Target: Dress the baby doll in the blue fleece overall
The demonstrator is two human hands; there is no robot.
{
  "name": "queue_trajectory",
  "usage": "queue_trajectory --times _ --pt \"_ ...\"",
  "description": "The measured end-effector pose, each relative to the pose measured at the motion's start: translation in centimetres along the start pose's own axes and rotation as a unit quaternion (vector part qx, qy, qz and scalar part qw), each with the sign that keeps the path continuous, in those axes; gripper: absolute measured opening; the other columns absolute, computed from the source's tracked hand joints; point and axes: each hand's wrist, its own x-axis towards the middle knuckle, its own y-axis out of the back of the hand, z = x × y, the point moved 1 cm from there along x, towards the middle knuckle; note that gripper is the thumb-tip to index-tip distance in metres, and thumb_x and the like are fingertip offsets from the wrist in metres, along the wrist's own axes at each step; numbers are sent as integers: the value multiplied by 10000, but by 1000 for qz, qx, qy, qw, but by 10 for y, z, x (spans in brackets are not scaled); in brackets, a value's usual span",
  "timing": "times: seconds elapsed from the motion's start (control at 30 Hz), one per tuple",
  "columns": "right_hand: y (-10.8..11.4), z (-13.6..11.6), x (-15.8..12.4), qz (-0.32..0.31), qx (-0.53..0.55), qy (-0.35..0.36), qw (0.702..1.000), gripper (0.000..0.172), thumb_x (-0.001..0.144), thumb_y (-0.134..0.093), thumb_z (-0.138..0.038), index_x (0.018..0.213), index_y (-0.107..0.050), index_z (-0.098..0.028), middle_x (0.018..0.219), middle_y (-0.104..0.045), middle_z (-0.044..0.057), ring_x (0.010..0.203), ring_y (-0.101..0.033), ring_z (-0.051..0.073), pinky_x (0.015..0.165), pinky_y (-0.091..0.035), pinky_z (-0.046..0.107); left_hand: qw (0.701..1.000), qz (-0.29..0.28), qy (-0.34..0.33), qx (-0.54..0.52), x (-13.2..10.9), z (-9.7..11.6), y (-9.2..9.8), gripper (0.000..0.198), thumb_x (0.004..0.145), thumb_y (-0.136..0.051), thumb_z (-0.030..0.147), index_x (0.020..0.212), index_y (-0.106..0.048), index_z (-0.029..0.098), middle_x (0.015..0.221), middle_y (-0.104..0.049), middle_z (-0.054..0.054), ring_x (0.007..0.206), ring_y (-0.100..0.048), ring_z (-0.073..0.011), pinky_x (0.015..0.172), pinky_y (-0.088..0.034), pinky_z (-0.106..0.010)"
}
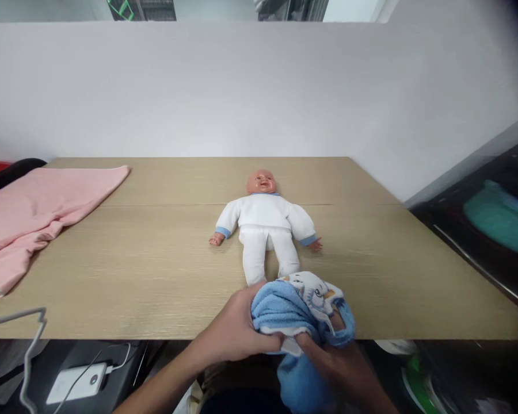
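Blue terry garment [282,302]: bunched between both hands at the near edge of the table, its gathered upper part overlapping the tabletop in view and a loose blue length hanging down below the edge.
Printed panel [313,287]: white, on the garment's far side, carrying a cartoon face with orange patches.
White tag [291,346]: small, at the garment's near side, between the two thumbs.
Left hand [239,325]: fingers curled around the left side of the bundle, thumb pressed along its near edge; the grip is closed on cloth, the fingertips hidden behind it.
Right hand [323,353]: closed on the right side of the same bundle, thumb on the near side; a blue band of cloth loops across the fingers, and how far they curl underneath cannot be told.
Baby doll [265,213]: on its back mid-table, head toward the wall, arms spread, legs pointing to the person; white outfit with blue cuffs and collar. Its lower legs run behind the bundle, so contact there cannot be judged.
Wooden table [155,259]: pale, light-grained, its far edge near the white wall [198,86].
Pink cloth [47,218]: spread and creased over the table's left side, well apart from the doll.
White device [77,382]: below the table at lower left, a cable plugged into one end.
Teal item [501,218]: far right, on a dark surface, too blurred to identify.
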Motion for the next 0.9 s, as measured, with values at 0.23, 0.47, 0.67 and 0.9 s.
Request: queue_trajectory --times 0.23,0.47,0.67,0.9 --pt "30 9 27 -48 -13 84 995 504 961 -687 -342 1443 -764 -218 1425 -822 143 1440 -748 348 1300 -580 529 977 183 -18 106 -10 -3 -37 341 788 -743 128 1105 -686 239 933 -714 51 833 -635 -162 768 -492 -267" --pt "53 15 45 -104 -32 171 979 447 970 -627 -340 1366 -778 -195 1339 -850 150 1349 -802 326 1209 -656 479 948 270 -4 166 -8 -7 -78 260 873 -727 215 1130 -703 243 1020 -781 2 946 -716 -231 864 -506 -322" --pt "62 22 55 -151 -24 148 977 529 977 -644 -348 1482 -723 -211 1398 -817 149 1413 -761 336 1265 -610 502 940 295 0 172 -8 -14 -92 318 916 -702 235 1234 -701 248 1129 -787 -33 1059 -738 -266 946 -528 -360" --pt "42 -4 66 -149 12 145 978 480 924 -660 -343 1375 -752 -209 1431 -788 179 1410 -734 395 1266 -589 617 915 324 45 236 -13 -5 -81 312 908 -727 310 1212 -675 261 1064 -790 -27 1027 -729 -299 905 -515 -383"
